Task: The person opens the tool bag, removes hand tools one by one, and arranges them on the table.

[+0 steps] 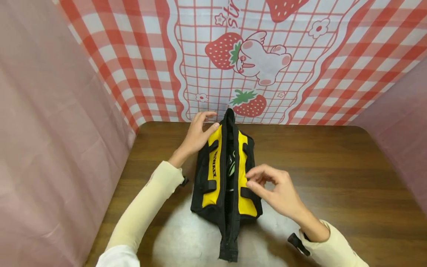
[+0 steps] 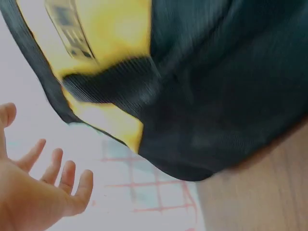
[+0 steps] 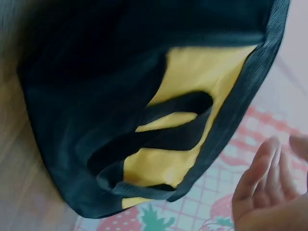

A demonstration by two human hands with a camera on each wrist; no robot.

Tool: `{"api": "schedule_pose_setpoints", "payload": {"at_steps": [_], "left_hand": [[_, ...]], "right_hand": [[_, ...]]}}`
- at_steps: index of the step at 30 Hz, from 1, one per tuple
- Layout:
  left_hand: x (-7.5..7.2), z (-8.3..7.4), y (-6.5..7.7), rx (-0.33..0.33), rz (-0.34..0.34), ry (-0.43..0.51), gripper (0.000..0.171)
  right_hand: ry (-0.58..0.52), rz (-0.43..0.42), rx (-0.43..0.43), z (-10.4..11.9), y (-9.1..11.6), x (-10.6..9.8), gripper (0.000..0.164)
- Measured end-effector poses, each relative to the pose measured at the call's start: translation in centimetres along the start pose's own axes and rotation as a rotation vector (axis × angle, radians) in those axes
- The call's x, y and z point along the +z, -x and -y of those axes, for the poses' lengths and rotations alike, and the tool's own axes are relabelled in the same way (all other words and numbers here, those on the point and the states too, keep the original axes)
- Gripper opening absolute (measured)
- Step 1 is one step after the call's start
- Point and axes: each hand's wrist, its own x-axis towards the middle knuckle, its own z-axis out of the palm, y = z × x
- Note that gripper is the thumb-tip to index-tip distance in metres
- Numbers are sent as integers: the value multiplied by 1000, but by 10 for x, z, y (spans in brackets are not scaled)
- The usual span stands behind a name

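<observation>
A black and yellow tool bag (image 1: 247, 202) stands on the wooden table, its long top opening parted by a narrow gap. Something with green and white on it (image 1: 231, 167) shows inside, too dark to tell its kind. My left hand (image 1: 197, 137) is at the bag's far left end, fingers spread; in the left wrist view this hand (image 2: 45, 192) is apart from the fabric. Over the bag's right side hovers my right hand (image 1: 275, 189), its fingers loosely bent. The right wrist view shows that hand (image 3: 269, 192) holding nothing, beside the bag's strap handle (image 3: 178, 137).
Behind the table hangs a red and white checked cloth (image 1: 136, 52) with strawberry prints, close to the bag's far end. Pink curtains (image 1: 50, 148) hang at both sides. The brown wooden tabletop (image 1: 333, 178) extends left and right of the bag.
</observation>
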Motion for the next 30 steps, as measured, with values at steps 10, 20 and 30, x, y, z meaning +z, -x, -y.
{"api": "schedule_pose_setpoints", "payload": {"at_steps": [10, 20, 30], "left_hand": [[19, -44, 64, -87, -86, -6, 59], [38, -55, 75, -124, -29, -42, 67], [34, -55, 79, -113, -77, 58, 56]], "right_hand": [[77, -145, 441, -22, -37, 16, 39], [117, -147, 475, -29, -39, 33, 49], [74, -199, 439, -29, -34, 26, 35]]}}
